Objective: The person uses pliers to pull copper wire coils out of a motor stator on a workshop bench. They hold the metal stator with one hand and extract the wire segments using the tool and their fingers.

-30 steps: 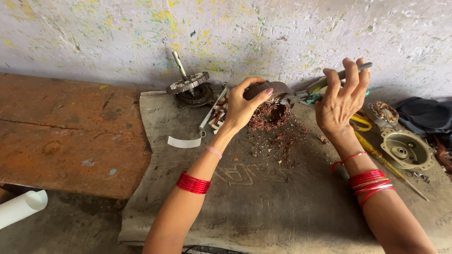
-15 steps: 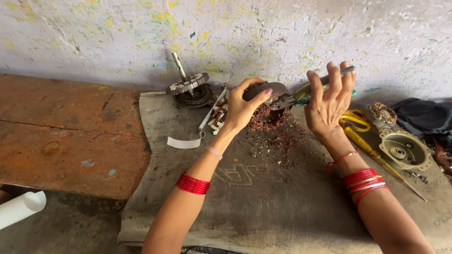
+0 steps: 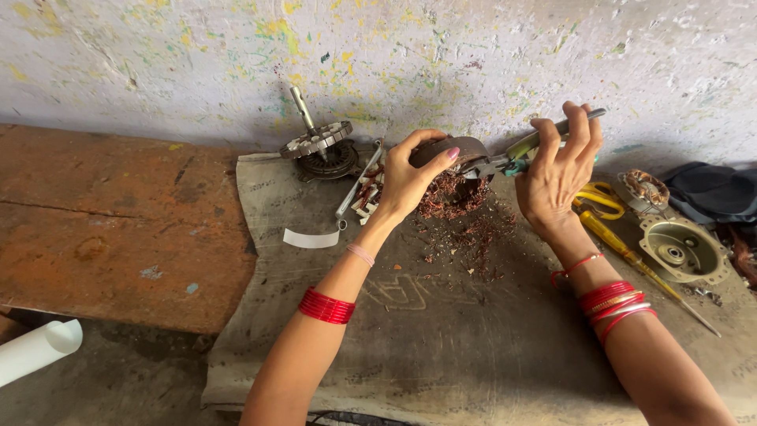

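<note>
Copper-wound stator (image 3: 451, 175) on sacking (image 3: 410, 315), left hand (image 3: 406, 177) clamped over it. Right hand (image 3: 556, 170), raised open a second ago, now closed round pliers (image 3: 505, 156), jaws at stator rim; wire cutting underway.

A whitish wall (image 3: 441, 47) is being shown speckled with yellow, green and blue paint. Red bangles (image 3: 326, 306) are being worn on both forearms. A grey-brown sacking cloth (image 3: 441, 339) is being seen marked with faint dark lettering. Reddish-brown copper wire scraps (image 3: 465, 213) are being strewn over it. A yellow-handled screwdriver (image 3: 611, 237) is being displayed beside a rust-orange slab (image 3: 110, 221).
</note>
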